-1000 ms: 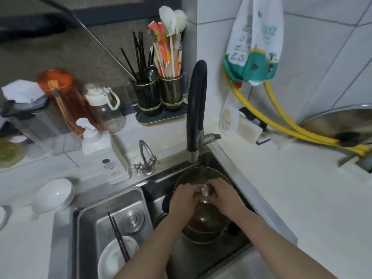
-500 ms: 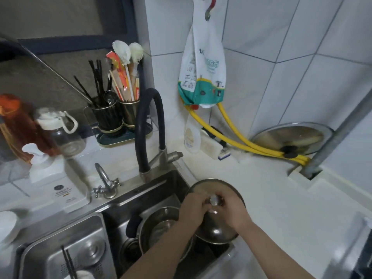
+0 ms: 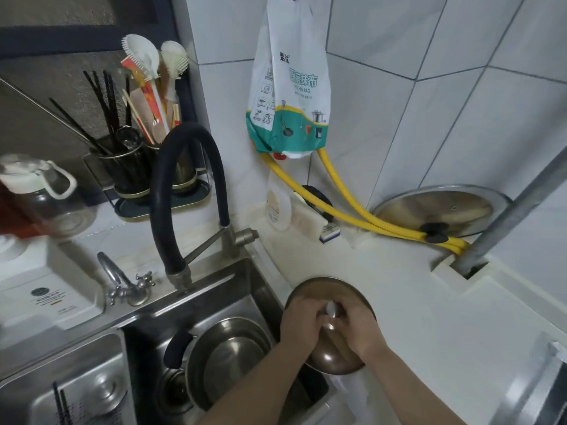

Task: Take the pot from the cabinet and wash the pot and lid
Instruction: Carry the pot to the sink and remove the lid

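Lid: a round steel lid (image 3: 329,360) is held at about 5 o'clock in the view, over the right edge of the sink and the near edge of the white counter (image 3: 414,308); its knob (image 3: 332,309) shows between the two hands.
Left hand: the left hand (image 3: 302,325) is laid on the lid's 9 o'clock side, fingers curled onto the knob.
Right hand: the right hand (image 3: 357,331) is set on the lid's 3 o'clock side, fingers bent together around the knob; whether the knob is actually pinched cannot be told.
Pot: a steel pot (image 3: 227,360) with a dark handle (image 3: 176,348) is seen standing in the sink basin (image 3: 214,296), at 9 o'clock from the lid and just beside it.
Faucet: a black hose faucet (image 3: 181,191) is arched above the basin at 11 o'clock from the pot; no water is seen running.
Second lid: a larger lid (image 3: 441,210) is leaned against the tiled wall at 2 o'clock, behind a yellow hose (image 3: 352,210).
Wall: a bag of kitchen rags (image 3: 288,96) is hung at 12 o'clock.
Utensil holder: chopsticks and brushes are held upright in a holder (image 3: 132,170) at 10 o'clock.
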The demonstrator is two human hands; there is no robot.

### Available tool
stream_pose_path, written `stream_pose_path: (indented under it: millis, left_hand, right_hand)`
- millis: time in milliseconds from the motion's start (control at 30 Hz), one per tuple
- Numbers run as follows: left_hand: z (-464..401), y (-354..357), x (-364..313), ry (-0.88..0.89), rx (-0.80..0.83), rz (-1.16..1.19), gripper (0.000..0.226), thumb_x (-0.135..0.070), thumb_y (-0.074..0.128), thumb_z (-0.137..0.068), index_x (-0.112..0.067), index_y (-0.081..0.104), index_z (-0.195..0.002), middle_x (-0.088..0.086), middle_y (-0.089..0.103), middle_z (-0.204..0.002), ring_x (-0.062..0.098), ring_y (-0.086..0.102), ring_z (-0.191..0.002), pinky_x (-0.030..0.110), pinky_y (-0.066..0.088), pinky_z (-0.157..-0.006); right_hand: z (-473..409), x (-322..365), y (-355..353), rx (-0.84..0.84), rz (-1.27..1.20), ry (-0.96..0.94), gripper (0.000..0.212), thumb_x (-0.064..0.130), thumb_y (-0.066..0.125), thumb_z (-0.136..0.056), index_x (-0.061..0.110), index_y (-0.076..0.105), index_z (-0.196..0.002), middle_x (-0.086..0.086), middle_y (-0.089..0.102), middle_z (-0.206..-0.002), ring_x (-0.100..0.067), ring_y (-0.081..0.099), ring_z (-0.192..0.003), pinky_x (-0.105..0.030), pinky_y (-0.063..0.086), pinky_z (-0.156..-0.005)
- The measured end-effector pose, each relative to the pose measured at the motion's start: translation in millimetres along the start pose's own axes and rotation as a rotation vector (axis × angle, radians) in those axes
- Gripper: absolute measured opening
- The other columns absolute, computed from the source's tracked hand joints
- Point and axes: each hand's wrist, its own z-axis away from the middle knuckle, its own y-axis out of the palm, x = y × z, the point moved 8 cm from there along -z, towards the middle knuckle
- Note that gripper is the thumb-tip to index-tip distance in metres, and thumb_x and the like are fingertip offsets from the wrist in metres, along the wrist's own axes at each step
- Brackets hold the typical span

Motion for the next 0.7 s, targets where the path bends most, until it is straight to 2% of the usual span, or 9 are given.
stream_pose_path:
  millis: [267, 433, 533, 567, 633, 667, 700]
  left_hand:
    - [-11, 8, 3, 0.01, 0.007, 0.003, 0.018, -0.026, 0.053, -0.088, -0.025, 0.071, -0.092, -0.006, 0.072, -0.095, 0.009, 0.06, -0.093, 0.021, 0.043, -0.086]
    - [-10, 7, 3, 0.057, 0.096, -0.119, 0.027, -0.03, 0.051, -0.091, -0.026, 0.064, -0.114, -0.004, 0.069, -0.111, 0.016, 0.059, -0.105, 0.028, 0.04, -0.099]
    - [1, -4, 15, 0.053, 0.11, -0.223, 0.036, -0.027, 0.052, -0.091, -0.025, 0.054, -0.127, -0.001, 0.061, -0.124, 0.019, 0.053, -0.117, 0.035, 0.04, -0.104]
    - [3, -3, 15, 0.053, 0.115, -0.222, 0.04, -0.027, 0.054, -0.091, -0.025, 0.051, -0.131, 0.0, 0.059, -0.128, 0.019, 0.05, -0.121, 0.035, 0.039, -0.106]
    - [11, -17, 30, 0.034, 0.113, -0.22, 0.044, -0.028, 0.053, -0.092, -0.028, 0.047, -0.135, 0.002, 0.058, -0.13, 0.02, 0.049, -0.122, 0.036, 0.033, -0.111]
    - [9, -18, 28, 0.037, 0.111, -0.219, 0.043, -0.028, 0.052, -0.093, -0.027, 0.048, -0.136, 0.003, 0.06, -0.128, 0.022, 0.049, -0.122, 0.037, 0.03, -0.113]
    - [12, -23, 33, 0.026, 0.106, -0.228, 0.043, -0.028, 0.051, -0.094, -0.026, 0.048, -0.136, 0.005, 0.061, -0.127, 0.023, 0.049, -0.122, 0.037, 0.029, -0.114]
  right_hand:
    - [-7, -4, -1, 0.013, -0.004, -0.014, 0.026, 0.022, 0.066, -0.082, 0.014, 0.063, -0.106, 0.002, 0.063, -0.102, -0.014, 0.06, -0.094, -0.016, 0.039, -0.08]
    - [-14, -7, -2, -0.022, 0.053, 0.038, 0.032, 0.019, 0.058, -0.089, 0.018, 0.06, -0.121, -0.001, 0.063, -0.12, -0.016, 0.059, -0.107, -0.017, 0.04, -0.089]
    - [-20, -4, -7, -0.061, 0.102, 0.048, 0.036, 0.016, 0.057, -0.089, 0.017, 0.058, -0.125, -0.001, 0.061, -0.124, -0.022, 0.056, -0.115, -0.025, 0.041, -0.096]
    - [-22, -10, -13, -0.071, 0.096, 0.063, 0.031, 0.014, 0.058, -0.088, 0.018, 0.061, -0.119, 0.001, 0.064, -0.115, -0.023, 0.058, -0.111, -0.025, 0.041, -0.093]
    - [-28, 1, -13, -0.074, 0.113, 0.049, 0.014, 0.011, 0.059, -0.084, 0.02, 0.064, -0.093, 0.01, 0.064, -0.087, -0.022, 0.06, -0.091, -0.026, 0.041, -0.08]
    - [-31, -2, -19, -0.082, 0.147, 0.054, 0.008, 0.011, 0.06, -0.082, 0.018, 0.062, -0.085, 0.01, 0.064, -0.08, -0.023, 0.061, -0.086, -0.028, 0.042, -0.076]
    - [-32, 2, -16, -0.083, 0.194, 0.054, 0.004, 0.015, 0.059, -0.082, 0.017, 0.062, -0.084, 0.005, 0.067, -0.082, -0.025, 0.062, -0.087, -0.03, 0.044, -0.076]
